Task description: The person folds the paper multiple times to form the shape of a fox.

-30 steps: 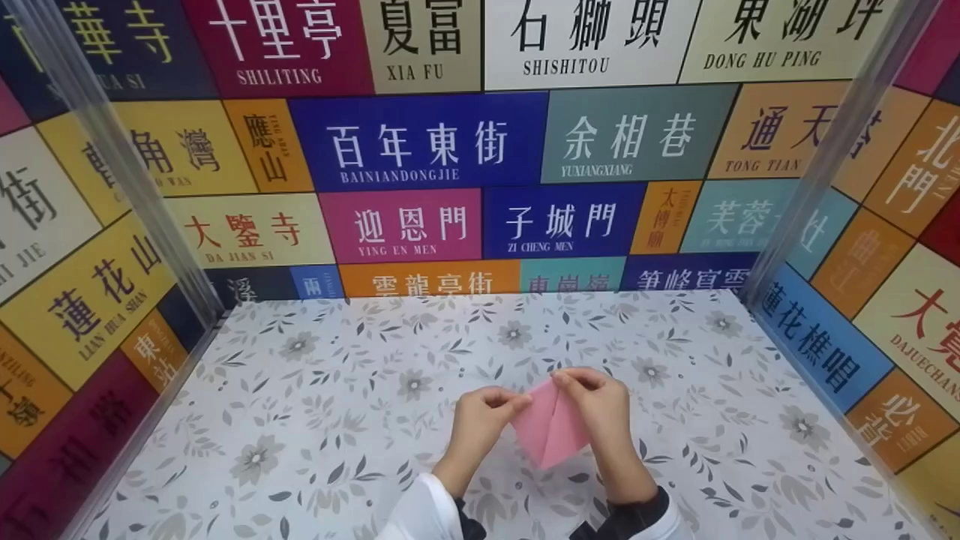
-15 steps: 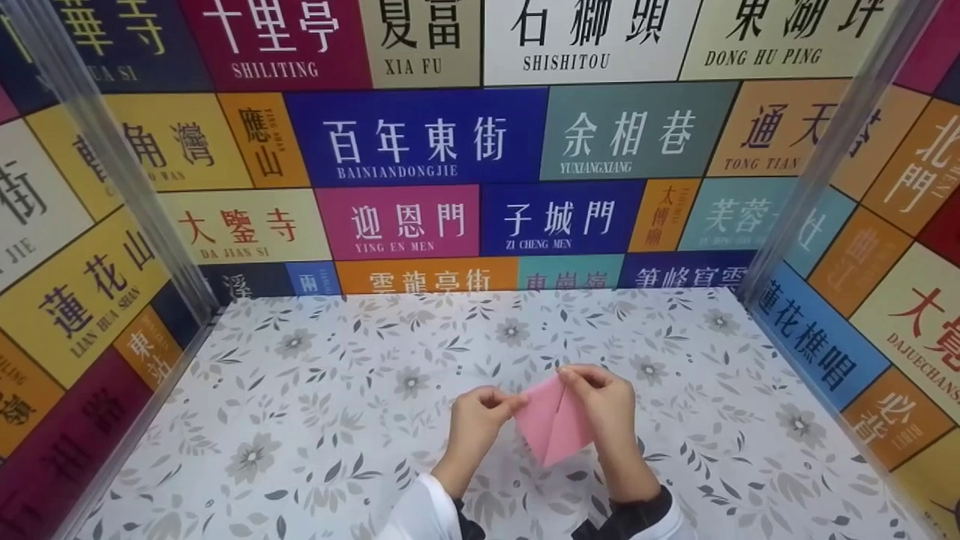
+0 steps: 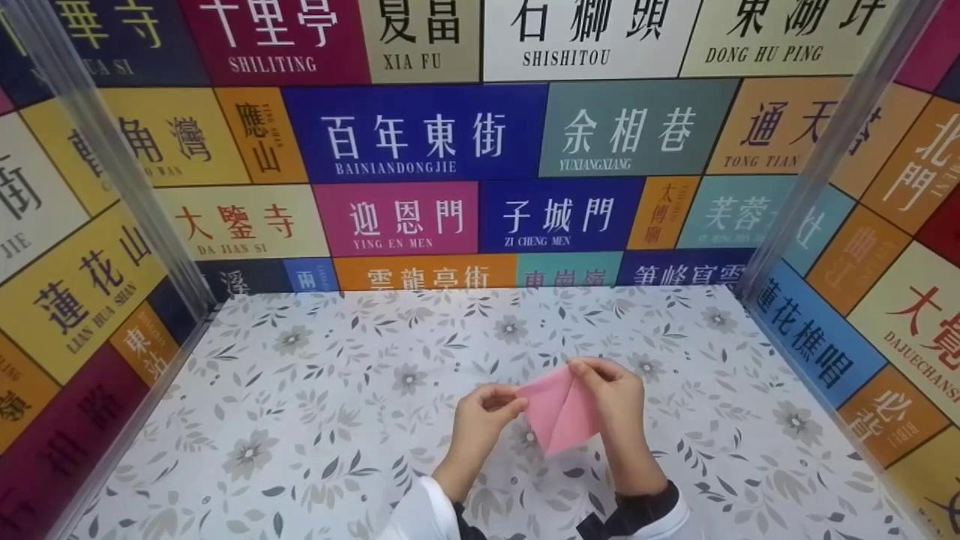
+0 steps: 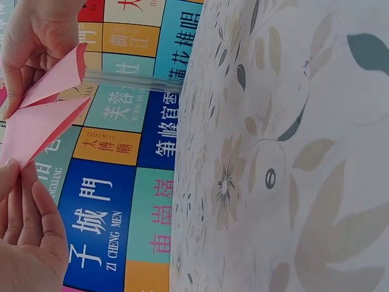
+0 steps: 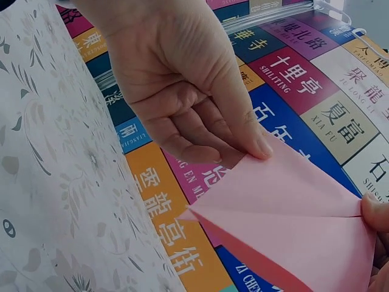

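A folded piece of pink paper (image 3: 559, 416) is held in the air above the flowered tabletop, one point downward and a crease along its middle. My left hand (image 3: 480, 420) pinches its left corner between thumb and forefinger, the other fingers curled loosely. At the top corner, my right hand (image 3: 616, 397) pinches the paper near the crease. Seen in the left wrist view, the pink paper (image 4: 39, 131) has two flaps with a narrow gap between them. In the right wrist view only part of my right hand (image 5: 378, 214) shows at the edge.
The white tabletop (image 3: 322, 450) has a grey flower and leaf pattern. Behind it stands a back wall (image 3: 420, 139) of coloured name panels. Similar side walls (image 3: 82, 300) rise at left and right, with clear strips (image 3: 806, 150) along the corners.
The pink paper has shifted slightly up and to the right, with my right hand moving the same way. My left hand keeps its pinch and has barely moved.
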Demonstrator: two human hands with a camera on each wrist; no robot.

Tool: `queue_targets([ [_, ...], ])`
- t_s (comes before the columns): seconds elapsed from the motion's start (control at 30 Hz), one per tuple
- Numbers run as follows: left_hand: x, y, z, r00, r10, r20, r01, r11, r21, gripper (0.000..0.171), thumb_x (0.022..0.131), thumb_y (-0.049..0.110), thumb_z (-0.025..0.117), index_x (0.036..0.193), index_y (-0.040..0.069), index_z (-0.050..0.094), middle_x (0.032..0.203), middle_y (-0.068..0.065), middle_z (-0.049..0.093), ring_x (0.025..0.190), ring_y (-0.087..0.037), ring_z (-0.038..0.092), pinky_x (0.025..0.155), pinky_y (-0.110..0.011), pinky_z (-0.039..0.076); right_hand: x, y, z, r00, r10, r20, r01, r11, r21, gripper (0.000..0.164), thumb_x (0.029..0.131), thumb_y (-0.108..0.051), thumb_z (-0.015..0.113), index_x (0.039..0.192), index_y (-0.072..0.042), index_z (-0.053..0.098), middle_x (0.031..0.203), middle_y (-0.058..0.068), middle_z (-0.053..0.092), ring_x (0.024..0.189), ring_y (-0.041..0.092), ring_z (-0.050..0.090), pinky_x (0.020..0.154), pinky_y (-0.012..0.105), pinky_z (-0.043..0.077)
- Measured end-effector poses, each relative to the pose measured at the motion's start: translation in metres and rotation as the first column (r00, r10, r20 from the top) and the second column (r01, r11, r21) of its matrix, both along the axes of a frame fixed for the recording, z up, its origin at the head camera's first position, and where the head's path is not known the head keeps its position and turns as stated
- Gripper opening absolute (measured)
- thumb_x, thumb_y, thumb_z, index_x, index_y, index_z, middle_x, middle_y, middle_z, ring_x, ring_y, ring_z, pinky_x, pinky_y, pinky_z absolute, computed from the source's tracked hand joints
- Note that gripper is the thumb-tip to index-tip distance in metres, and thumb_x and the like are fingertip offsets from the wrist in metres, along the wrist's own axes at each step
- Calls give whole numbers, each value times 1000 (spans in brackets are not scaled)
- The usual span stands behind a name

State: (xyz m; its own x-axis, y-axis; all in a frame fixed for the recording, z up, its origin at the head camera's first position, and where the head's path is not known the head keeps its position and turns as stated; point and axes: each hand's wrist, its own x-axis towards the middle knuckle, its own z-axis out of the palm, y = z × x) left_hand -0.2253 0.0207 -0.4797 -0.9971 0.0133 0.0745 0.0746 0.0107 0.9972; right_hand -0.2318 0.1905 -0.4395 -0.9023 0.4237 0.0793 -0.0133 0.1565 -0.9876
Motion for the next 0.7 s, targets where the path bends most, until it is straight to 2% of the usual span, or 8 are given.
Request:
queue_targets([
  [0.13,5,-4,12,999,-50,1,50,998,-24,24,75,14,71,93,0,63,86,-11,65,82,-19,62,73,-25,51,-1,1,-5,998,50,24,-50,999,-15,29,69,-30,76,88,-8,71,85,0,68,79,11,56,65,21,47],
  [0.2,5,-6,14,995,-99,-22,97,992,-86,26,76,12,70,96,-1,61,90,-12,64,84,-22,62,73,-27,51,-1,1,-7,996,88,32,-88,996,-24,31,68,-31,76,88,-8,71,85,0,67,80,12,56,66,22,47],
  [0.3,0,-8,12,982,-179,-67,161,964,-211,30,78,20,69,103,5,61,99,-8,62,90,-21,59,76,-29,50,-1,-1,-12,988,153,11,-153,988,-8,30,68,-29,76,87,-7,71,85,1,68,80,11,57,67,21,47],
  [0.4,-6,-6,13,967,-224,-121,181,939,-293,34,79,34,66,106,14,62,105,-1,61,97,-16,57,81,-27,48,-1,-4,-16,978,207,-5,-207,977,43,27,69,-27,75,87,-7,71,86,1,68,80,9,59,70,19,46],
  [0.53,-9,1,18,969,-168,-179,108,946,-306,31,78,41,64,99,19,67,97,5,65,91,-8,59,79,-22,48,0,-9,-20,972,234,-30,-231,969,81,25,70,-25,75,87,-7,71,86,3,68,80,7,60,72,18,47],
  [0.7,-9,10,18,979,-50,-199,-14,951,-308,24,75,38,67,86,17,71,80,7,68,73,-2,59,65,-17,48,0,-14,-22,980,190,-63,-187,981,55,25,69,-22,75,88,-6,70,84,4,68,77,7,60,69,18,47],
])
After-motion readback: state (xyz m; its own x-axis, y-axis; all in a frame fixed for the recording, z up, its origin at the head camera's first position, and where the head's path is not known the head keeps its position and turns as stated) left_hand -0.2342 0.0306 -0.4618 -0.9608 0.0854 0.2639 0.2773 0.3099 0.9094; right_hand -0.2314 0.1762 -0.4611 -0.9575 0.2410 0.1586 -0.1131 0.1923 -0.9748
